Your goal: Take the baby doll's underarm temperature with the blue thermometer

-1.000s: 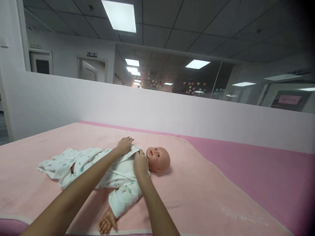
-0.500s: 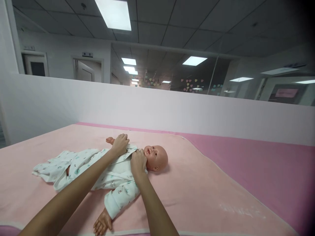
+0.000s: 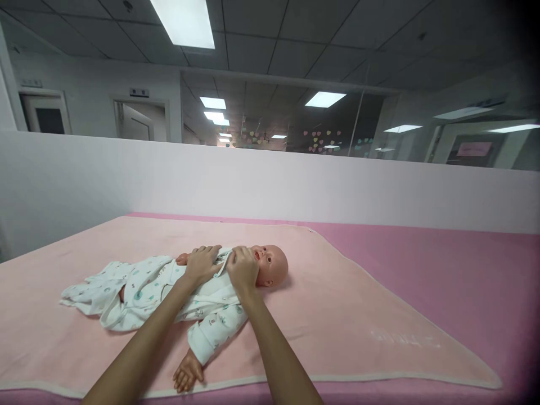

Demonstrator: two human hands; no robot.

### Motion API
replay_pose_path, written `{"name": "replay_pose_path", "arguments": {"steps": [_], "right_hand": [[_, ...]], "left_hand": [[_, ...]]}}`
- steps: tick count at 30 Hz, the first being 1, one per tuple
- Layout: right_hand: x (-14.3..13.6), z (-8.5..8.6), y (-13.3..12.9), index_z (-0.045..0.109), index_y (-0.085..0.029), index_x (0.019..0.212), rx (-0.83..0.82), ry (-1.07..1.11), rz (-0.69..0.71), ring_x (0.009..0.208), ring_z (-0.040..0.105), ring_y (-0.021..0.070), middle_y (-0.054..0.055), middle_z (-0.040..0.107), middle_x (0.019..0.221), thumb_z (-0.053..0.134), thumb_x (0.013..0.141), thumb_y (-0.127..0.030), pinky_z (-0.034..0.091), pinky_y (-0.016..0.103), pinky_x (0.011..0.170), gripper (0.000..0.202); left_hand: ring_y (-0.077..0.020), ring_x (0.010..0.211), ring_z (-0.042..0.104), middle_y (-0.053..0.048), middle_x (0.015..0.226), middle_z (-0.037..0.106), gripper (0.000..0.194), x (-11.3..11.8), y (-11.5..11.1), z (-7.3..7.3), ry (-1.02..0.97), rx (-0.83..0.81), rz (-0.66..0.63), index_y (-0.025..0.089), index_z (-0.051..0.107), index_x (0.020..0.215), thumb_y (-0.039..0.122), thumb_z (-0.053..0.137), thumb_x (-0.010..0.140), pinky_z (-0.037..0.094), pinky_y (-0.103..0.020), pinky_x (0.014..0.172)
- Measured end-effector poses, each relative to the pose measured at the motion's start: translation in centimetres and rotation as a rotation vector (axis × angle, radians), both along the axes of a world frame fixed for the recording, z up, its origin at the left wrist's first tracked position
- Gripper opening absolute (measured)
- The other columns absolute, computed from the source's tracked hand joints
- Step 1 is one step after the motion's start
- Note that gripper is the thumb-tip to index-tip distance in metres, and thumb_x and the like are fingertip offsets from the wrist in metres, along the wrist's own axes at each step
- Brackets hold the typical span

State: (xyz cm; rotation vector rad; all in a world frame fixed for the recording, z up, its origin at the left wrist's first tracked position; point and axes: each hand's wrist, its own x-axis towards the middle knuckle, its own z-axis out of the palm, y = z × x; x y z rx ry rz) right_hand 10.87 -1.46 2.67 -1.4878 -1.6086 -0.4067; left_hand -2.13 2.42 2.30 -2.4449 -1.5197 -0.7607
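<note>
A bald baby doll [image 3: 273, 265] lies on its back, its head toward the right. It wears a white baby garment [image 3: 147, 281] with small green and grey prints. My left hand [image 3: 203, 264] is curled over the garment at the far side of the chest, close to the doll's far hand [image 3: 182, 259]; its fingertips are partly hidden. At the collar, just below the doll's chin, my right hand [image 3: 243, 270] is closed on the garment's edge. A lifted fold of cloth shows between my hands. The doll's near arm reaches toward me, its hand [image 3: 188, 372] palm up.
Beneath the doll spreads a peach blanket [image 3: 337, 315] with a pale edge, on a pink mat [image 3: 442, 270]. A low white wall [image 3: 295, 188] runs behind it, with glass panels above.
My left hand has come down over the chest, and the doll's far hand has moved nearer to its body. My right hand has shifted slightly up at the collar. The view has tilted slightly.
</note>
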Motion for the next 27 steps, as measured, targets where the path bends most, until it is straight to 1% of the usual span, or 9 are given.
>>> {"name": "replay_pose_path", "arguments": {"steps": [3, 5, 6, 8, 11, 13, 16, 22, 27], "right_hand": [[2.1, 2.3, 0.0, 0.060, -0.014, 0.095, 0.263, 0.231, -0.006, 0.088, 0.053, 0.0162, 0.009, 0.061, 0.094, 0.030, 0.087, -0.019, 0.039, 0.027, 0.078, 0.032], [4.2, 3.6, 0.3, 0.060, -0.013, 0.095, 0.316, 0.323, -0.026, 0.089, 0.053, 0.0169, 0.010, 0.061, 0.095, 0.028, 0.086, -0.024, 0.039, 0.027, 0.077, 0.034], [5.3, 4.0, 0.5, 0.060, -0.013, 0.094, 0.287, 0.326, -0.031, 0.090, 0.053, 0.0173, 0.009, 0.062, 0.095, 0.029, 0.086, -0.026, 0.039, 0.027, 0.079, 0.035], [7.5, 4.0, 0.9, 0.062, -0.014, 0.088, 0.143, 0.265, -0.025, 0.089, 0.054, 0.0175, 0.007, 0.064, 0.091, 0.033, 0.085, -0.032, 0.037, 0.027, 0.079, 0.035], [9.5, 2.9, 1.0, 0.063, -0.016, 0.072, -0.092, 0.170, 0.011, 0.072, 0.054, 0.0142, 0.004, 0.064, 0.074, 0.031, 0.085, -0.040, 0.035, 0.022, 0.065, 0.042], [10.0, 2.1, 0.8, 0.061, -0.017, 0.067, -0.159, 0.162, 0.048, 0.063, 0.052, 0.0119, 0.002, 0.062, 0.067, 0.029, 0.086, -0.043, 0.032, 0.021, 0.058, 0.045], [10.0, 1.8, 0.4, 0.059, -0.016, 0.065, -0.157, 0.194, 0.077, 0.062, 0.051, 0.0106, 0.002, 0.062, 0.067, 0.028, 0.086, -0.045, 0.031, 0.020, 0.057, 0.047], [10.1, 2.8, 0.2, 0.057, -0.016, 0.063, -0.128, 0.146, 0.096, 0.070, 0.050, 0.0117, 0.002, 0.060, 0.068, 0.030, 0.086, -0.041, 0.032, 0.021, 0.063, 0.044], [10.2, 2.9, 0.0, 0.061, -0.019, 0.085, -0.124, 0.087, 0.137, 0.079, 0.049, 0.0135, 0.001, 0.061, 0.078, 0.036, 0.084, -0.035, 0.035, 0.023, 0.070, 0.029]], "left_hand": [[-0.0287, 0.101, 0.050, -0.009, 0.110, 0.060, 0.055, -0.1, -0.3, 0.0, -0.040, -0.001, -0.027, 0.024, 0.049, 0.117, 0.058, 0.046, 0.074, 0.030, -0.038, 0.085], [-0.0292, 0.103, 0.048, -0.009, 0.113, 0.059, 0.061, -0.2, -0.4, 0.0, -0.060, 0.000, -0.043, 0.024, 0.049, 0.119, 0.063, 0.046, 0.072, 0.029, -0.038, 0.086], [-0.0294, 0.104, 0.048, -0.010, 0.114, 0.058, 0.063, -0.2, -0.4, -0.1, -0.066, 0.003, -0.051, 0.024, 0.049, 0.119, 0.064, 0.047, 0.071, 0.028, -0.038, 0.086], [-0.0298, 0.104, 0.047, -0.010, 0.114, 0.058, 0.064, -0.3, -0.4, -0.2, -0.077, 0.012, -0.063, 0.023, 0.048, 0.120, 0.064, 0.048, 0.070, 0.028, -0.039, 0.087], [-0.0299, 0.103, 0.048, -0.011, 0.112, 0.059, 0.064, -0.3, -0.3, -0.4, -0.101, 0.028, -0.075, 0.023, 0.050, 0.119, 0.064, 0.049, 0.070, 0.028, -0.039, 0.087], [-0.0292, 0.103, 0.048, -0.010, 0.112, 0.059, 0.062, -0.3, -0.3, -0.5, -0.113, 0.033, -0.079, 0.023, 0.051, 0.118, 0.063, 0.048, 0.071, 0.028, -0.038, 0.087], [-0.0286, 0.102, 0.048, -0.010, 0.112, 0.059, 0.062, -0.4, -0.3, -0.6, -0.122, 0.050, -0.082, 0.023, 0.051, 0.118, 0.063, 0.047, 0.072, 0.028, -0.038, 0.088], [-0.0280, 0.103, 0.049, -0.009, 0.110, 0.060, 0.062, -0.5, 0.0, -1.0, -0.138, 0.077, -0.096, 0.023, 0.050, 0.119, 0.064, 0.046, 0.072, 0.028, -0.037, 0.090], [-0.0278, 0.103, 0.048, -0.009, 0.112, 0.059, 0.060, -0.5, -0.2, -0.8, -0.123, 0.073, -0.094, 0.022, 0.050, 0.119, 0.062, 0.044, 0.074, 0.028, -0.037, 0.089]]}}
